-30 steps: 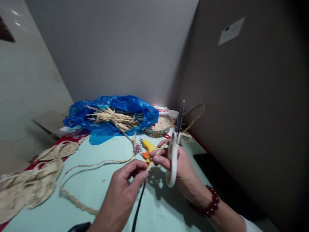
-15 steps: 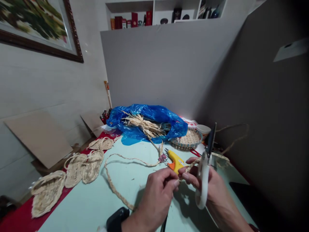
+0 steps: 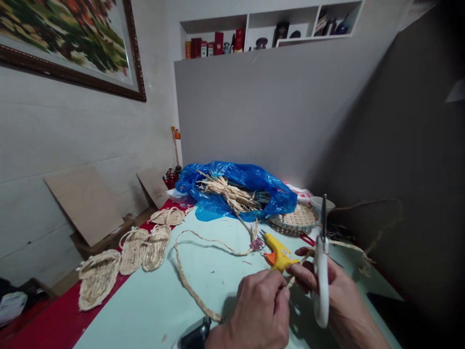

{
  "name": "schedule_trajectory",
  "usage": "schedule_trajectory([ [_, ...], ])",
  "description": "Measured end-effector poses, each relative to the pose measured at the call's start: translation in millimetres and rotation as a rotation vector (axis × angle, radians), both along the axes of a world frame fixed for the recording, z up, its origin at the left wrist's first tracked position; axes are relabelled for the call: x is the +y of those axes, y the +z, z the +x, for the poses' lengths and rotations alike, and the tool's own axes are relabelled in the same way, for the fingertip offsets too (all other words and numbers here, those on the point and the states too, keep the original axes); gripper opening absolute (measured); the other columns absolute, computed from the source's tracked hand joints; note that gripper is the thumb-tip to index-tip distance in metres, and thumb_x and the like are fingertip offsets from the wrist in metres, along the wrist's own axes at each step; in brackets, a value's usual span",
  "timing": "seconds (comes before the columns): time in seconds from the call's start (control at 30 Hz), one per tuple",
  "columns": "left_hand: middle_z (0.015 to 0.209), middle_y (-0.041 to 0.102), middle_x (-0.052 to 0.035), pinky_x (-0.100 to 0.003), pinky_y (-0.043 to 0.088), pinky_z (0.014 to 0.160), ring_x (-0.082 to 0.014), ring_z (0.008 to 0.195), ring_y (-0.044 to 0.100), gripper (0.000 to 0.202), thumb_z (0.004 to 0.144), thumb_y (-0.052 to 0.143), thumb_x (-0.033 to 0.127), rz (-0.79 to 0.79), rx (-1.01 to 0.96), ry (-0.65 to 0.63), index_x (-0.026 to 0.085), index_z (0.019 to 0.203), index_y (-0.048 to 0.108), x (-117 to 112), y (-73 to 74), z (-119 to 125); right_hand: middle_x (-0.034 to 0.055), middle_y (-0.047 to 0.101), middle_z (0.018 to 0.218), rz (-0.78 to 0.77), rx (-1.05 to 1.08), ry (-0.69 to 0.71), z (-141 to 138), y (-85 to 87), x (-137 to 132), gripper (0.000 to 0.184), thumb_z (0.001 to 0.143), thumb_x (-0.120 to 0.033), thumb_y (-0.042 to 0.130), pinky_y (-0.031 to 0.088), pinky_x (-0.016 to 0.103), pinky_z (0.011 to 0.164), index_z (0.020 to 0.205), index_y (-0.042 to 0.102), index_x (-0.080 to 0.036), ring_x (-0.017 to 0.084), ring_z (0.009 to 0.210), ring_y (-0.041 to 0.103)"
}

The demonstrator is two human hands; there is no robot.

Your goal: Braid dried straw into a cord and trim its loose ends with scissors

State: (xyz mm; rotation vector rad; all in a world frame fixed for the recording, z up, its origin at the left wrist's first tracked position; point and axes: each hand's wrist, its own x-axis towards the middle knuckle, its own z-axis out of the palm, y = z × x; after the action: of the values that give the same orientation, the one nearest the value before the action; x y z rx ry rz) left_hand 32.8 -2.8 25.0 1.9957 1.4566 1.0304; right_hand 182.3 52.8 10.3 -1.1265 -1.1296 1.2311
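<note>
The left hand (image 3: 259,310) is closed in a pinch grip: thumb and fingertips press together on the near end of a straw cord (image 3: 348,245). The right hand (image 3: 336,295) sits just to the right of that pinch, almost touching it. Its fingertips close on the same cord, and its remaining fingers hold a pair of scissors (image 3: 321,278) by the white handle. The scissor blades are shut and point upward, away from the grip. From the pinch point the cord rises to the right, passes behind the scissors and runs on toward the right edge of the desk (image 3: 145,310). A yellow glue gun (image 3: 279,253) lies on the desk just beyond both hands. To the left of the grip a braid loop (image 3: 187,283) lies flat on the desk, with its near end running under the left hand. Whether this loop joins the held cord cannot be told. Farther beyond the grip lies a blue bag (image 3: 250,182) with a straw bundle (image 3: 228,191) on it, and to its right are a woven tray (image 3: 296,218) and a cup (image 3: 319,203). Well to the left of the grip, straw sandals (image 3: 145,247) lie along the desk edge.
</note>
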Motion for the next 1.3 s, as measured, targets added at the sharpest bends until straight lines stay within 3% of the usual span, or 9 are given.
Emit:
schedule_trajectory([
  [0.2, 0.062, 0.061, -0.0030, -0.031, 0.033, 0.057, -0.0178, 0.059, 0.052, 0.019, 0.083, 0.050, 0.020, -0.012, 0.004, 0.050, 0.021, 0.065, 0.057, 0.0, 3.8, 0.1, -0.0008, 0.063, 0.058, -0.039, 0.000, 0.017, -0.4, -2.1, 0.0, 0.052, 0.045, -0.030, 0.088, 0.045, 0.024, 0.045, 0.089, 0.062, -0.019, 0.018, 0.051, 0.060],
  [0.57, 0.060, 0.052, 0.0005, -0.028, 0.031, 0.055, -0.0148, 0.056, 0.046, 0.018, 0.082, 0.049, 0.019, -0.075, -0.096, 0.049, 0.020, 0.066, 0.057, 1.8, 4.0, -2.4, -0.0019, 0.061, 0.055, -0.007, -0.023, 0.031, 1.6, 7.7, 0.4, 0.051, 0.053, -0.039, 0.088, 0.041, 0.024, 0.045, 0.091, 0.060, -0.019, 0.015, 0.049, 0.055],
  [0.7, 0.057, 0.044, 0.0025, -0.027, 0.029, 0.052, -0.0144, 0.055, 0.041, 0.026, 0.087, 0.047, 0.029, -0.165, -0.182, -0.010, 0.020, 0.063, 0.055, 0.1, 5.0, -5.3, -0.0028, 0.062, 0.060, -0.002, 0.018, 0.015, -3.4, 21.8, -9.6, 0.046, 0.057, -0.039, 0.086, 0.043, 0.023, 0.049, 0.088, 0.059, -0.019, 0.014, 0.052, 0.057],
  [0.8, 0.054, 0.037, 0.0054, -0.024, 0.024, 0.046, -0.0119, 0.049, 0.033, 0.031, 0.090, 0.043, 0.038, -0.275, -0.260, -0.079, 0.019, 0.073, 0.059, 1.6, 6.4, -10.4, -0.0033, 0.062, 0.063, 0.023, 0.079, 0.094, -5.4, 27.7, -11.9, 0.042, 0.064, -0.040, 0.082, 0.043, 0.021, 0.050, 0.088, 0.054, -0.019, 0.012, 0.053, 0.058],
  [0.87, 0.051, 0.030, 0.0080, -0.023, 0.018, 0.044, -0.0096, 0.047, 0.025, 0.032, 0.089, 0.047, 0.042, -0.415, -0.447, -0.112, 0.017, 0.076, 0.061, 4.3, 9.0, -13.8, -0.0021, 0.064, 0.066, 0.048, 0.054, 0.155, -2.4, 28.0, -9.1, 0.038, 0.072, -0.042, 0.076, 0.041, 0.020, 0.048, 0.088, 0.051, -0.019, 0.010, 0.051, 0.056],
  [0.97, 0.050, 0.027, 0.0096, -0.022, 0.015, 0.044, -0.0074, 0.046, 0.017, 0.027, 0.086, 0.056, 0.038, -0.535, -0.784, -0.118, 0.016, 0.073, 0.063, 7.1, 15.5, -18.5, 0.0007, 0.066, 0.070, 0.103, -0.103, 0.200, 7.2, 26.3, -4.2, 0.034, 0.080, -0.047, 0.067, 0.038, 0.021, 0.046, 0.087, 0.050, -0.019, 0.010, 0.049, 0.051],
  [1.03, 0.050, 0.029, 0.0089, -0.021, 0.016, 0.045, -0.0071, 0.047, 0.018, 0.024, 0.085, 0.059, 0.035, -0.519, -0.900, -0.096, 0.016, 0.072, 0.065, 8.1, 20.2, -22.2, -0.0005, 0.064, 0.069, 0.197, -0.291, 0.158, 13.9, 25.5, -2.5, 0.030, 0.081, -0.045, 0.065, 0.038, 0.023, 0.049, 0.089, 0.051, -0.019, 0.011, 0.052, 0.049],
  [1.17, 0.052, 0.036, 0.0068, -0.020, 0.022, 0.046, -0.0069, 0.047, 0.024, 0.022, 0.084, 0.061, 0.035, -0.424, -0.972, -0.048, 0.017, 0.073, 0.066, 9.7, 26.7, -30.6, -0.0043, 0.054, 0.065, 0.503, -0.702, 0.112, 21.9, 26.7, -4.8, 0.024, 0.077, -0.032, 0.067, 0.033, 0.024, 0.054, 0.092, 0.053, -0.020, 0.012, 0.055, 0.044],
  [1.3, 0.053, 0.042, 0.0057, -0.020, 0.025, 0.046, -0.0074, 0.049, 0.031, 0.019, 0.077, 0.071, 0.037, -0.328, -0.974, 0.020, 0.019, 0.075, 0.066, 10.1, 28.9, -36.0, -0.0008, 0.058, 0.065, 0.761, -0.991, 0.171, 23.4, 25.1, -9.7, 0.023, 0.074, -0.028, 0.060, 0.030, 0.027, 0.055, 0.094, 0.054, -0.018, 0.015, 0.056, 0.049],
])
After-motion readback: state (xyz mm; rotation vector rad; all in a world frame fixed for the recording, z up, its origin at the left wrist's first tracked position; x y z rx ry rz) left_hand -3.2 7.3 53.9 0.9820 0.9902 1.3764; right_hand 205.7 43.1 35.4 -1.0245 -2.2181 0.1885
